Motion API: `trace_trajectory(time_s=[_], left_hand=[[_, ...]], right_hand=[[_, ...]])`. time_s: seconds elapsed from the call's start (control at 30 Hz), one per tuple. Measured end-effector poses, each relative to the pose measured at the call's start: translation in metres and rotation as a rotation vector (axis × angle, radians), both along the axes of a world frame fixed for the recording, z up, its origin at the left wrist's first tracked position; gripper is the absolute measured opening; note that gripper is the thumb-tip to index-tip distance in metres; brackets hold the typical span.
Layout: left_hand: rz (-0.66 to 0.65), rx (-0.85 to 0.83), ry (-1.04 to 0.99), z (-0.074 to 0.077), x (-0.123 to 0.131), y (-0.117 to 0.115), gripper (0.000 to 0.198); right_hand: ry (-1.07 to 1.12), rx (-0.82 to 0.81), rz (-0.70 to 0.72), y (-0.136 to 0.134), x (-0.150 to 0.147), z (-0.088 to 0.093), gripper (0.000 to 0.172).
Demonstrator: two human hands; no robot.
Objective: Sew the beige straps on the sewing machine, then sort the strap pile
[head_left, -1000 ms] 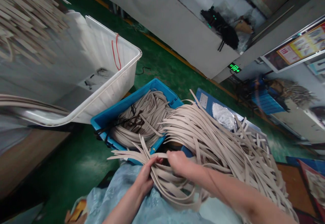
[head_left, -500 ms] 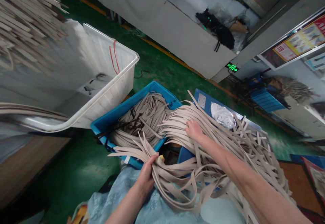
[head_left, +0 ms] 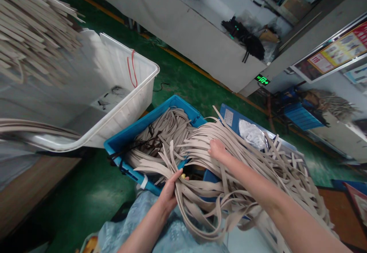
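Head view: beige straps (head_left: 229, 157) within left-hand fingers (head_left: 174, 178).

A: Any readable text?
B: Barely. Green lit sign (head_left: 263, 79) at the wall foot shows a glowing arrow (characters too small). Blue crate (head_left: 195, 119) rim has dark print, white label (head_left: 228, 117) on the next bin, red-yellow poster (head_left: 338, 50), all illegible.

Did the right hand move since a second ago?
Yes. The right hand left the left hand and went up the strap pile, away from the body, toward the blue bin.
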State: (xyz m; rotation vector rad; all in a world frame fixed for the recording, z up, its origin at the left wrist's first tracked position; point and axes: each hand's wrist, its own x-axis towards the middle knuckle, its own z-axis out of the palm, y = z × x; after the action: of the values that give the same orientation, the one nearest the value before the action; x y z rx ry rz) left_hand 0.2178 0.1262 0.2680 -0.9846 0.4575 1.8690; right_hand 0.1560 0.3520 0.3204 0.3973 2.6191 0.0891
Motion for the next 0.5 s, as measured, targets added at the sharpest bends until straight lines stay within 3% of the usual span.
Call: trace_trajectory(time_s=[0.17, 0.27, 0.37, 0.5], left_hand=[[0.034, -0.04, 0.007, -0.017, -0.001, 0.01, 0.021], [-0.013, 0.004, -0.013, -0.019, -0.001, 0.014, 0.012], [-0.089, 0.044, -0.039, -0.017, 0.004, 0.014, 0.012], [-0.085, -0.001, -0.019, -0.016, 0.012, 0.009, 0.01]], right_hand=[[-0.011, -0.151, -0.033, -0.012, 0.031, 0.013, 0.026], [-0.1, -0.484, -0.018, -0.03, 0.074, 0.012, 0.027], [-0.07, -0.758, 0.118, -0.043, 0.12, 0.006, 0.035], [-0.093, -0.8, 0.204, -0.039, 0.154, 0.007, 0.042]])
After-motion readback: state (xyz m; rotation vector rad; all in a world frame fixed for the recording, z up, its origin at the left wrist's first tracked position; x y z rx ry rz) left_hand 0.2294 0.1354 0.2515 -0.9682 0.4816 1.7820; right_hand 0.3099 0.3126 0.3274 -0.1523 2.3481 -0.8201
